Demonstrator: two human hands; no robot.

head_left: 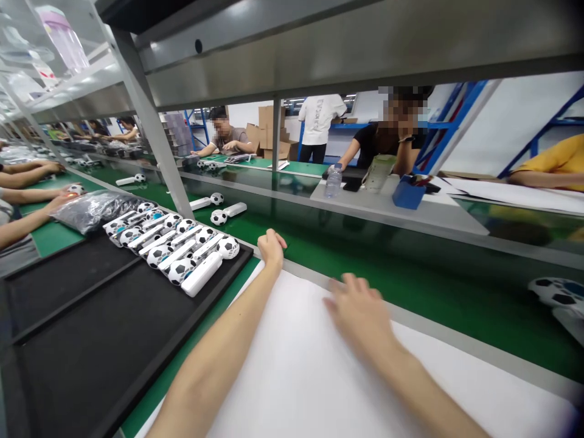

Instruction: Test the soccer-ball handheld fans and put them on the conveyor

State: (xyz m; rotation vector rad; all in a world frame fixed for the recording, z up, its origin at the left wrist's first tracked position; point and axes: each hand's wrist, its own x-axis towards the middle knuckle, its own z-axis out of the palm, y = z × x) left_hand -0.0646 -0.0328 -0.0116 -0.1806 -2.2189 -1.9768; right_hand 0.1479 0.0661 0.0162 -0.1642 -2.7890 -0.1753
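The left hand (pixel 271 248) reaches over the metal rail (pixel 438 322) at the far edge of the desk, its fingers curled inward toward the green belt (pixel 314 255); whether they hold anything small cannot be told. The right hand (pixel 360 307) is over the rail and the far edge of the white sheet (pixel 292 359), palm down, its fingers released and loosely spread, blurred at the tips, so contact with the rail is unclear. The sheet runs broad beneath both forearms, leaving room between them and out to the right, and is cut off at the bottom of the view. Left of it, past a green strip, stands the raised rim of the black tray (pixel 91 340); white pieces with football-patterned balls (pixel 181 271) are packed at its far end, partly covering one another, while its near part shows black floor and a divider. Two similar pieces (pixel 219 217) lie on the belt near the slanted post (pixel 159 140), one partly behind it. At the right edge another piece (pixel 556 295) is blurred and cut off. The clear plastic bag (pixel 98 210) sits beyond the packed pieces, its contents hard to make out. Across the belt, a person (pixel 387 140) rests one hand beside the bottle (pixel 333 181).
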